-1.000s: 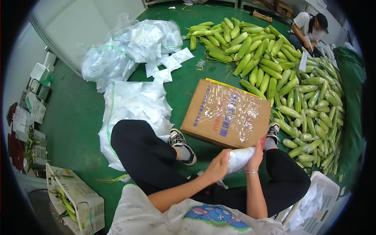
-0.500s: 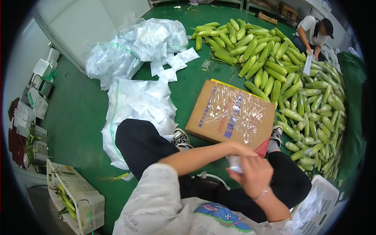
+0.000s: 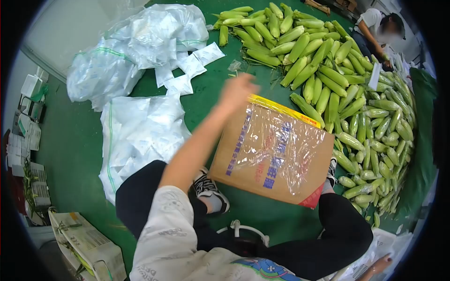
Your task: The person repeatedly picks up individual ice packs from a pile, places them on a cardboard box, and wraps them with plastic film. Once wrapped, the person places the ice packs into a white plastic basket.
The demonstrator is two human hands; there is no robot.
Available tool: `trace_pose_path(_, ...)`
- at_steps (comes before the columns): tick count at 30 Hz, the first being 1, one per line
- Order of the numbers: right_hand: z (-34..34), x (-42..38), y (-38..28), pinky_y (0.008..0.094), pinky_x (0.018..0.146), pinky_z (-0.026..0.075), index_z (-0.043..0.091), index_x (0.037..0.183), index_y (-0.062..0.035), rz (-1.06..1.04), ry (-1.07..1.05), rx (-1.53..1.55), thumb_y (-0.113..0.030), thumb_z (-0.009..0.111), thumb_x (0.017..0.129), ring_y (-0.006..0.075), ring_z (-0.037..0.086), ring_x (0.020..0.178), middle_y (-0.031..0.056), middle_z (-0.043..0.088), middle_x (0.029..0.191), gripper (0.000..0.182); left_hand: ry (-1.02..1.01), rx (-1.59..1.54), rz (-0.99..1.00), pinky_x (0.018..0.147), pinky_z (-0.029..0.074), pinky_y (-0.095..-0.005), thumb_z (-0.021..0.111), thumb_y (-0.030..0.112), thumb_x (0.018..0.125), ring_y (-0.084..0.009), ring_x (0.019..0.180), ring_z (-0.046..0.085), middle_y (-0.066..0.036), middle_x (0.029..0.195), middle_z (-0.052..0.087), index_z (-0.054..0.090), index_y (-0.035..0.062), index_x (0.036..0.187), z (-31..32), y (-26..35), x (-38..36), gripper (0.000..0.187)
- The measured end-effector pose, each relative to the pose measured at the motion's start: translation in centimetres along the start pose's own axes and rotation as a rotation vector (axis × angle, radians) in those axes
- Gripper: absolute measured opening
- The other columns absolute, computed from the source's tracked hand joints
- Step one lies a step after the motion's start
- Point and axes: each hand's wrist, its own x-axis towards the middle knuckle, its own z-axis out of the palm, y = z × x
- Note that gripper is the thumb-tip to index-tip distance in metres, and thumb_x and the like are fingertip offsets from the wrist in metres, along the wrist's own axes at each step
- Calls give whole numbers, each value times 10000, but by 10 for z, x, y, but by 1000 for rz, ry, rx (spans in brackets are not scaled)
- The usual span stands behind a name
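My left hand is smeared by motion above the far left corner of a cardboard box, and its fingers do not show clearly. Clear plastic film covers much of the box top, and a yellow strip runs along the far edge. Low on the right, my right hand is partly in view over a white plastic basket with clear plastic in it. Whether it holds anything cannot be seen. The box sits on the floor between my feet.
Husked green corn lies heaped ahead to the right, with plastic-wrapped cobs nearer. Bags of white packets lie to the left, loose packets beside them. Another person is at the far right. A crate stands lower left.
My hands were together over the near side of the box, with a small shiny item at the right one. The left has swung forward, the right has dropped back to the basket.
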Motion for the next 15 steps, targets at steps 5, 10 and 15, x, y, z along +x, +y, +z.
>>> trace_pose_path(5, 37, -81, -67, 356, 671, 466, 631, 1080, -27, -648, -431, 186, -363, 497, 997, 244, 582, 726, 126, 658, 878, 371, 54, 1088, -423, 1034, 423, -485, 844, 338, 654, -391, 1341, 381, -240, 1432, 386, 297, 46, 1436, -102, -232, 66, 998)
trace_pose_path(10, -7, -68, -172, 298, 734, 461, 606, 1043, 47, -679, -605, 143, -172, 534, 989, 164, 559, 810, 99, 597, 861, 237, -128, 1443, -374, 1103, 273, -615, 917, 306, 505, -359, 1400, 302, -196, 1489, 317, 179, 136, 1518, -133, -322, 102, 1265)
trace_pose_path(15, -65, -156, -352, 273, 724, 483, 584, 986, 30, -823, -751, 315, -128, 542, 984, 111, 567, 817, 35, 588, 878, 163, 3, 1110, -143, 1068, 365, -509, 894, 264, 497, -384, 1273, 443, -237, 1297, 493, 319, -24, 1430, -148, -341, 93, 1133)
